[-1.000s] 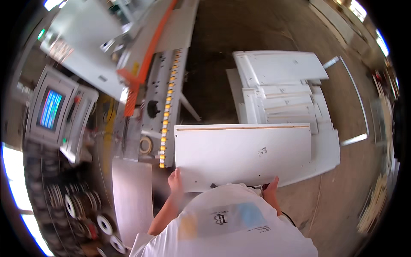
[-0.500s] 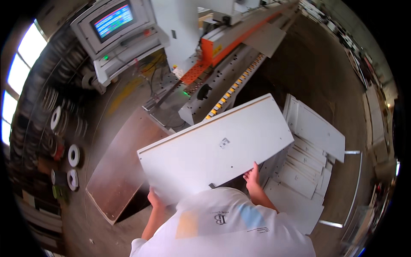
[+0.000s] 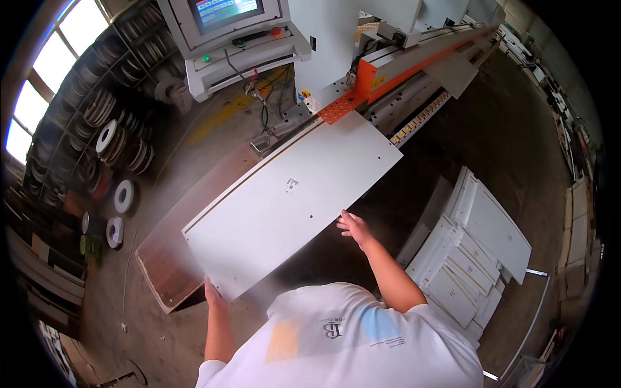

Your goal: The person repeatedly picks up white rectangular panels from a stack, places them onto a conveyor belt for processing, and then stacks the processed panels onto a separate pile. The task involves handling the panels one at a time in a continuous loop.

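Note:
A long white panel (image 3: 259, 216) with a brown strip along its far edge slants across the middle. It carries a small label and a few holes. Its far end lies on the edge of the machine (image 3: 365, 81), against the orange perforated guard (image 3: 339, 108). At the panel's near left corner, my left hand (image 3: 216, 296) grips it, fingers partly hidden by the board. My right hand (image 3: 352, 227) is at the near long edge, fingers apart, with a fingertip touching the edge or very close to it.
Under the panel stands a brown board-topped table (image 3: 169, 265). Stacked white panels (image 3: 462, 258) lie at right beside a metal frame (image 3: 535, 310). A control console (image 3: 242, 48) with a lit screen is at the upper left, near racks of edging rolls (image 3: 107, 119). Cables lie on the floor.
The panel has swung and moved forward, so its far end meets the machine. My right hand's grip has loosened at the near edge. My left hand stays at the corner.

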Demonstrator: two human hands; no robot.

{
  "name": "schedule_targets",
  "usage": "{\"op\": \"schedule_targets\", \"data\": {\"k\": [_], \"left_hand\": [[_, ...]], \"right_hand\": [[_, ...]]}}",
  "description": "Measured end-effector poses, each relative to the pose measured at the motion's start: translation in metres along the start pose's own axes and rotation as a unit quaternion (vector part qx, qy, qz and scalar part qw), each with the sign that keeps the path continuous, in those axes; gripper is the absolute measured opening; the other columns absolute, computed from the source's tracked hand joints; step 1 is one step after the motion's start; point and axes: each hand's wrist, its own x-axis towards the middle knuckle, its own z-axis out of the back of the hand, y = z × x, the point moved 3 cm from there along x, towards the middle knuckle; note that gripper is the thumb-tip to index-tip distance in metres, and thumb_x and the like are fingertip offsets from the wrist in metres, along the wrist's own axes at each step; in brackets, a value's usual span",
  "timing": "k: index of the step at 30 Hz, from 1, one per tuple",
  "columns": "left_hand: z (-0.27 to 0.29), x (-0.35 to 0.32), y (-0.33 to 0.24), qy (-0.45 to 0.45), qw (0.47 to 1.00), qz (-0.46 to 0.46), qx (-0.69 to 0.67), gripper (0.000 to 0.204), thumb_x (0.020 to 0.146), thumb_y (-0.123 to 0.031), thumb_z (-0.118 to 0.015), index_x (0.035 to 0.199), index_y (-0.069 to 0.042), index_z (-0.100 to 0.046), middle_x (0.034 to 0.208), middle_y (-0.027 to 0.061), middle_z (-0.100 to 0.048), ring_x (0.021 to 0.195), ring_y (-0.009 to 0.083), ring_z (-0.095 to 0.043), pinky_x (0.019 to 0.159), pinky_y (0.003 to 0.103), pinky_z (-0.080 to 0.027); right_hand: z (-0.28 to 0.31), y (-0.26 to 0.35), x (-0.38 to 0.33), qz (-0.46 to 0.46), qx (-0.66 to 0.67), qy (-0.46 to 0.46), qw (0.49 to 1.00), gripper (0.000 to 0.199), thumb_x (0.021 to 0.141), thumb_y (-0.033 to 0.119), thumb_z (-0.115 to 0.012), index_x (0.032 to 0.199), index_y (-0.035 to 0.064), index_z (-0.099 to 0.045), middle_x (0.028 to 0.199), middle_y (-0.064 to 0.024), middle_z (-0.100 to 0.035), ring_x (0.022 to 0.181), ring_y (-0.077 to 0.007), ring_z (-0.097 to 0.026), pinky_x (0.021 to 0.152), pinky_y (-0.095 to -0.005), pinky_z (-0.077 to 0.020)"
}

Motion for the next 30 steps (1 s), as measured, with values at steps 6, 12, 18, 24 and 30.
{"op": "schedule_targets", "data": {"k": [6,12,18,24,30], "left_hand": [[0.039,-0.015,0.013,-0.058,0.943,0.043,0.324,0.05,0.103,-0.045,-0.043,0.108,0.0,-0.064,0.092,0.0121,-0.068,0.075,0.0221,-0.066,0.065,0.035,-0.053],[0.011,-0.041,0.006,-0.085,0.902,-0.013,0.424,0.055,0.102,-0.046,-0.048,0.076,0.0,-0.063,0.058,0.0071,-0.057,0.043,0.0153,-0.052,0.039,0.029,-0.038],[0.015,-0.022,0.017,-0.113,0.913,-0.006,0.391,0.058,0.1,-0.052,-0.049,0.077,-0.001,-0.064,0.057,0.008,-0.057,0.042,0.016,-0.052,0.038,0.028,-0.038],[0.005,-0.019,0.023,-0.111,0.91,0.013,0.399,0.057,0.099,-0.053,-0.05,0.079,-0.001,-0.063,0.059,0.0087,-0.058,0.044,0.0166,-0.053,0.038,0.028,-0.037],[-0.011,-0.006,0.046,-0.079,0.927,0.01,0.368,0.057,0.099,-0.053,-0.051,0.079,-0.001,-0.06,0.058,0.0088,-0.055,0.044,0.0168,-0.051,0.039,0.029,-0.035]], "right_hand": [[-0.024,-0.01,-0.021,0.094,0.073,-0.034,0.992,0.075,0.1,0.045,-0.053,0.152,-0.0025,-0.027,0.151,-0.0164,-0.043,0.14,-0.0261,-0.042,0.106,-0.0394,-0.0402],[-0.039,-0.01,-0.024,0.142,0.133,0.023,0.981,0.08,0.101,0.045,-0.05,0.154,-0.0033,-0.017,0.161,-0.0193,-0.023,0.149,-0.0271,-0.023,0.117,-0.0407,-0.0248],[-0.043,0.002,-0.013,0.176,0.125,0.018,0.976,0.081,0.101,0.043,-0.051,0.153,-0.0066,-0.014,0.161,-0.0218,-0.019,0.151,-0.0282,-0.018,0.121,-0.0375,-0.0167],[-0.034,-0.006,-0.004,0.205,0.154,0.009,0.966,0.082,0.1,0.04,-0.053,0.153,-0.0078,-0.012,0.161,-0.0252,-0.015,0.151,-0.0303,-0.015,0.121,-0.0369,-0.0139],[-0.004,-0.002,0.019,0.224,0.132,-0.018,0.966,0.079,0.101,0.042,-0.053,0.151,-0.009,-0.019,0.159,-0.0236,-0.023,0.149,-0.0292,-0.021,0.121,-0.0366,-0.0164]]}}
